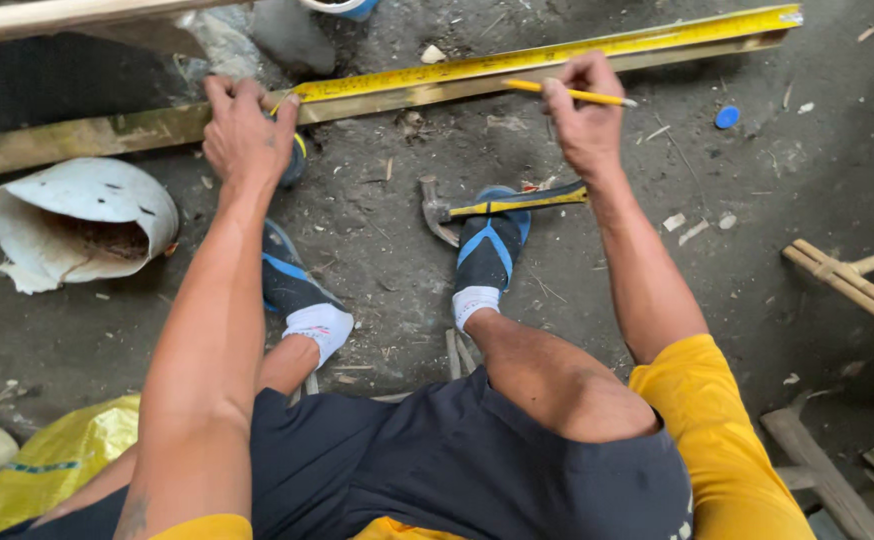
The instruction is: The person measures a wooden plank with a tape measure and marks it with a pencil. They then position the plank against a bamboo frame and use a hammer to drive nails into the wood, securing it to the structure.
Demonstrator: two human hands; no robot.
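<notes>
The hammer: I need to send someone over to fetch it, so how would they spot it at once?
Start at the long wooden plank with the yellow tape measure laid along it. Just below it on the dirt floor, the hammer lies across the toe of the person's blue shoe. It alone has a curved metal claw head and a black-and-yellow handle.

One head-worn view — looking steeply down past the knees, close over the dirt floor (377, 260).

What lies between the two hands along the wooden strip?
In the head view, yellow tape measure blade runs along the wooden strip from left hand to right hand.
</notes>
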